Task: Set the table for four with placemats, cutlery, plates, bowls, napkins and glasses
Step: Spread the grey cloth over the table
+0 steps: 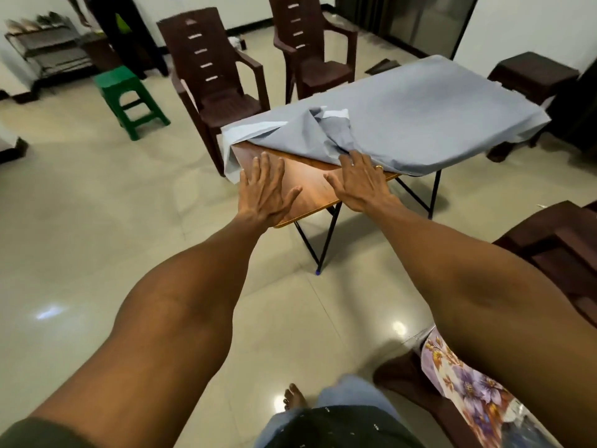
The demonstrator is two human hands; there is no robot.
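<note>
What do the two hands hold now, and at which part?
Nothing is held. The left hand and right hand lie flat and open on the bare table, beside the grey cloth.

Both bare arms reach forward, nearly straight, toward the near corner of the table. The left hand lies palm down over the bare wood at that corner, fingers straight and slightly spread, thumb angled out toward the right. The right hand is also palm down with fingers extended, its fingertips at the bunched edge of the cloth on the table, a ring on one finger. A bare foot shows below, on the floor well short of the table
</note>
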